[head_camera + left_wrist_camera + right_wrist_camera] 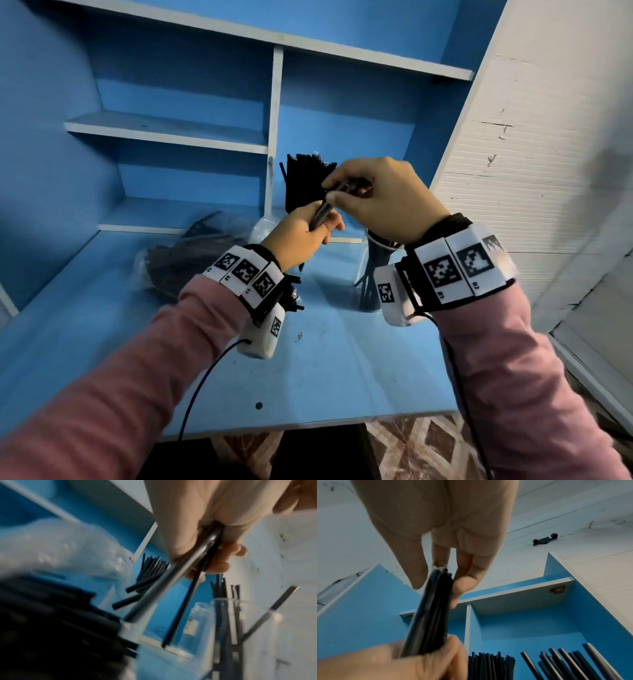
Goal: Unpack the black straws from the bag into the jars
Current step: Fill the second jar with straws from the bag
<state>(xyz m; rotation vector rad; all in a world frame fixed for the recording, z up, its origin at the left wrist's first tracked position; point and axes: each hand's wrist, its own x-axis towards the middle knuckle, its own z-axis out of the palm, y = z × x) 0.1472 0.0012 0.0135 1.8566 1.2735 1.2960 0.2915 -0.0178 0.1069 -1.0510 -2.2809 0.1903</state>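
Above the blue desk, both hands hold one small bundle of black straws (325, 207). My left hand (318, 222) grips its lower part. My right hand (330, 192) pinches its upper end (441, 573) between thumb and fingers. Behind the hands stands a jar packed with black straws (303, 181). A clear jar (371, 274) holding a few straws sits under my right wrist, and its rim (223, 600) shows in the left wrist view. The clear plastic bag (185, 260) with more straws lies on the desk to the left.
Blue shelving with white edges (274, 137) rises behind the desk, and a white wall (531, 171) closes the right side. Loose straw ends (293, 296) stick out beside my left wrist. Cables hang from both wrists over the desk's front edge (308, 425).
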